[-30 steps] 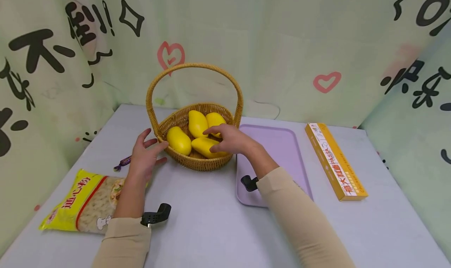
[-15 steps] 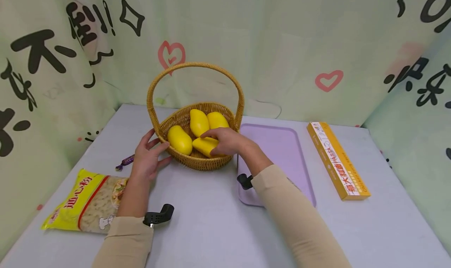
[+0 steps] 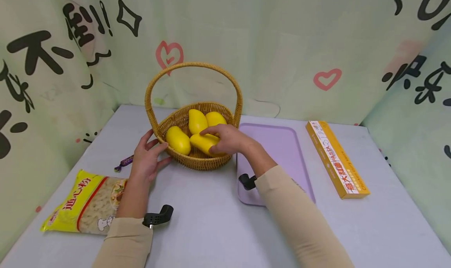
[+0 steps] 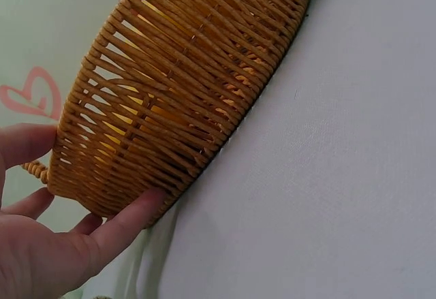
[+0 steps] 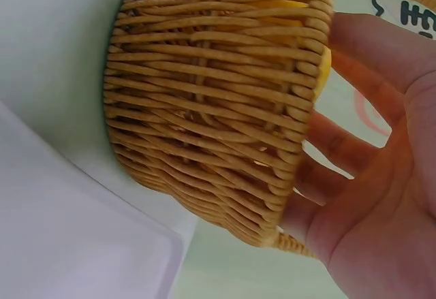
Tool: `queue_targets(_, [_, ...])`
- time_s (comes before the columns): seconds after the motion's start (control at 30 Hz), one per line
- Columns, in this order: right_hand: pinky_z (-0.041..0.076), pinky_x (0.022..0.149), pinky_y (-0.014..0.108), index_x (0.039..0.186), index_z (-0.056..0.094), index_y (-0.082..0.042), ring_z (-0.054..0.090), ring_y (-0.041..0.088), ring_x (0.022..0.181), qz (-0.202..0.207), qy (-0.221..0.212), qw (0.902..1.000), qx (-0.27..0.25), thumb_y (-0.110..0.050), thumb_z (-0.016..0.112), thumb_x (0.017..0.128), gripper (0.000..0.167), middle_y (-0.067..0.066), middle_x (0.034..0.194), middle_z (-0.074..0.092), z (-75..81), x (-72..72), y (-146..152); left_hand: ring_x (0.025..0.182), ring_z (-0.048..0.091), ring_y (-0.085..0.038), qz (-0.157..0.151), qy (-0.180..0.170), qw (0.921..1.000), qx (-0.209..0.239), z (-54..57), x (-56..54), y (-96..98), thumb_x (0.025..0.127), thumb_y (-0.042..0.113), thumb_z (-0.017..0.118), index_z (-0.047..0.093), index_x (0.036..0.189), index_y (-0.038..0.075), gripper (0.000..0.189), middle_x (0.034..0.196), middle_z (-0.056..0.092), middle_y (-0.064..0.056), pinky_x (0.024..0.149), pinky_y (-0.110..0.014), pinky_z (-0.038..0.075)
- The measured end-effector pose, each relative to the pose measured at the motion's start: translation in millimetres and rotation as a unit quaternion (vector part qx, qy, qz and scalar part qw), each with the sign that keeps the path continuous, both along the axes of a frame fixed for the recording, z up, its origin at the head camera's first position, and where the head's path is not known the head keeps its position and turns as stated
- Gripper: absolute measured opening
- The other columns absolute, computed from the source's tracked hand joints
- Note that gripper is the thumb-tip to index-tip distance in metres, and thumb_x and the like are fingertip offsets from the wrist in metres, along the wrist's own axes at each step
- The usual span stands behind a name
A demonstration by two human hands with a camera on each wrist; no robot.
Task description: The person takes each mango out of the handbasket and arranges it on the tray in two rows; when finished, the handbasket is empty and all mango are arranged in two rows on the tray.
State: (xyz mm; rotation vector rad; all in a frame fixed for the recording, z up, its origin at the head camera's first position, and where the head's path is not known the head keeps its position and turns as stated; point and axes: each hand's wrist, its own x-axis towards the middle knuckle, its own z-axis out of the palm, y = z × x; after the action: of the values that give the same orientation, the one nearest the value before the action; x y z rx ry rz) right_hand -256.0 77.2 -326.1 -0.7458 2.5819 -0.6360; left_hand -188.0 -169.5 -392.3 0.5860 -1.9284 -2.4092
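A brown wicker basket [image 3: 201, 164] with a tall arched handle stands at the back of the table, holding several yellow mangoes. My right hand [image 3: 230, 139] reaches over its right rim and grips the front mango [image 3: 201, 142] between thumb and fingers. That grip is mostly hidden behind the wicker in the right wrist view. Other mangoes lie at the left [image 3: 177, 140] and back [image 3: 197, 121] of the basket. My left hand [image 3: 146, 158] touches the basket's left side with spread, nearly straight fingers, which rest on the outer weave [image 4: 170, 95] in the left wrist view.
A lilac tray [image 3: 278, 154] lies right of the basket, partly under my right forearm. Beyond it is an orange pasta box [image 3: 337, 160]. A yellow bag of pasta [image 3: 88, 201] and a purple wrapped candy [image 3: 123, 163] lie at left. A printed curtain [image 3: 282, 45] hangs behind.
My right hand has closed its fingers on the front mango, which has shifted slightly. My left hand has come against the basket's side, its lower finger now touching the wicker.
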Motion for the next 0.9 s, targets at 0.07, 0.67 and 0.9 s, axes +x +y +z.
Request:
queue_targets(0.07, [0.048, 0.107, 0.045, 0.146, 0.060, -0.028, 0.050, 0.026, 0.125, -0.002, 0.000, 1.0000, -0.010, -0.019, 0.075, 0.092, 0.057, 0.004, 0.153, 0.054, 3.3, 1.0, 2, 0.140, 0.045, -0.028, 0.000, 0.001, 1.0000, 0.000, -0.1, 0.4, -0.3, 0.102, 0.012, 0.062, 0.019, 0.166, 0.036, 0.080, 0.167, 0.028, -0.010, 0.108, -0.054, 0.050])
queue_targets(0.67, [0.054, 0.102, 0.047, 0.147, 0.058, -0.024, 0.056, 0.034, 0.127, -0.016, 0.040, 0.9947, -0.094, -0.023, 0.076, 0.092, 0.058, 0.007, 0.151, 0.055, 35.4, 11.3, 35, 0.140, 0.045, -0.028, -0.004, 0.008, 1.0000, 0.000, -1.7, -0.7, 0.7, 0.102, 0.013, 0.062, 0.019, 0.166, 0.035, 0.080, 0.167, 0.028, -0.011, 0.109, -0.055, 0.049])
queue_targets(0.9, [0.057, 0.096, 0.048, 0.149, 0.057, -0.024, 0.056, 0.036, 0.129, -0.049, 0.050, 0.9908, -0.116, -0.022, 0.074, 0.093, 0.058, 0.008, 0.152, 0.053, 43.6, 15.2, 65, 0.140, 0.044, -0.028, -0.002, 0.008, 1.0000, -0.001, -1.9, 0.3, 0.8, 0.102, 0.013, 0.061, 0.020, 0.166, 0.035, 0.079, 0.166, 0.028, -0.011, 0.109, -0.055, 0.049])
